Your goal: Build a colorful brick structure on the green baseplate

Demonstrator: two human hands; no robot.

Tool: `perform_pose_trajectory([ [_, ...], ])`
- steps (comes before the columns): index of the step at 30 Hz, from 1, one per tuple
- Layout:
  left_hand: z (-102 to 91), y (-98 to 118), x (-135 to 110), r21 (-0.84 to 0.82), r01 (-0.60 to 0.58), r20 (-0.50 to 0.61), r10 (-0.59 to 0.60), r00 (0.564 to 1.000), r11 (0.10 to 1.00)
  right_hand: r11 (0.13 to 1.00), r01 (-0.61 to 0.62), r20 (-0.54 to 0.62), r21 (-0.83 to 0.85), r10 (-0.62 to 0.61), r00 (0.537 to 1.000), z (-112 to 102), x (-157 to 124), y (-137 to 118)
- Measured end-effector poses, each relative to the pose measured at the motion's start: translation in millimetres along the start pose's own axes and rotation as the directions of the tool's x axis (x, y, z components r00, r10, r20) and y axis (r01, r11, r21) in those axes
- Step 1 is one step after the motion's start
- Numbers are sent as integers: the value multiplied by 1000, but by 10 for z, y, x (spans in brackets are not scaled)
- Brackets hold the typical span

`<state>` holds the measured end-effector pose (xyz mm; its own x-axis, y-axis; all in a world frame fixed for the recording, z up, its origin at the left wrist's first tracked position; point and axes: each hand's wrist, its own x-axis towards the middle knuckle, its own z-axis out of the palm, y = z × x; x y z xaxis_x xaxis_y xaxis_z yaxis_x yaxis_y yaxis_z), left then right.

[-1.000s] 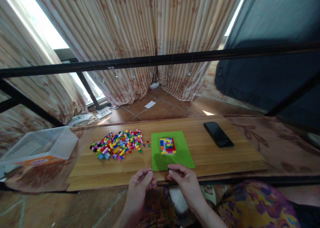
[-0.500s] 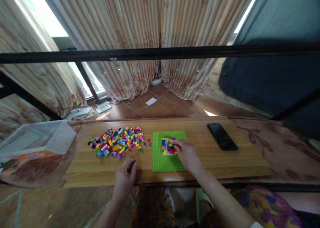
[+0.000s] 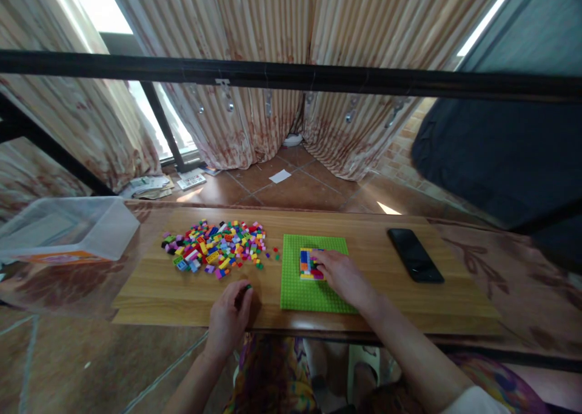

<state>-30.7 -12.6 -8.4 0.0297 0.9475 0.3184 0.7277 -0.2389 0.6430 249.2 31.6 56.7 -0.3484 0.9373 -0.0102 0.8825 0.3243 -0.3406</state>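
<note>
A green baseplate (image 3: 309,290) lies on the wooden board (image 3: 400,299), with a small block of many-coloured bricks (image 3: 307,265) built on it. My right hand (image 3: 343,274) rests on the plate, its fingertips pressed together against the right side of that block. My left hand (image 3: 231,314) sits at the board's near edge, left of the plate, fingers curled round a small green brick (image 3: 247,288). A heap of loose coloured bricks (image 3: 216,247) is spread beyond my left hand.
A black phone (image 3: 414,255) lies at the board's right. A clear plastic tub (image 3: 68,229) stands off the board at the left. A black bar (image 3: 291,77) crosses the view above, with curtains and tiled floor behind. My patterned clothing shows below the board.
Both hands were together at the near edge. My right hand then reached forward onto the built block, and my left hand shifted left with a small brick. The view has tilted slightly.
</note>
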Motion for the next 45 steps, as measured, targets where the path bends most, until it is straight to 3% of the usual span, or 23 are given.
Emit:
perform_pose_trajectory([
  [15,-9,34,1,-5,-21,-3,21,1000,1000,992,-13,-83,127,23,996,66,53,51],
  [19,-7,32,-4,-2,-21,-5,21,1000,1000,988,-46,-36,148,52,998,-6,127,59],
  [25,-6,44,-8,-2,10,5,-10,1000,1000,984,-117,140,131,99,985,-161,304,95],
  [33,-30,76,-4,-20,50,19,-50,999,999,979,-127,144,158,104,984,-166,465,108],
  [39,-60,47,40,-81,54,28,-52,998,995,952,-153,58,264,143,988,-167,349,175],
  [41,-73,58,34,-110,75,32,-72,997,991,922,-166,-46,348,194,980,-156,211,190],
  [43,-71,111,1,-160,103,44,-97,994,982,860,-154,-188,487,276,943,-108,21,155],
  [45,-46,218,-52,-224,130,81,-114,990,966,802,-129,-234,583,318,919,-16,-198,45],
])
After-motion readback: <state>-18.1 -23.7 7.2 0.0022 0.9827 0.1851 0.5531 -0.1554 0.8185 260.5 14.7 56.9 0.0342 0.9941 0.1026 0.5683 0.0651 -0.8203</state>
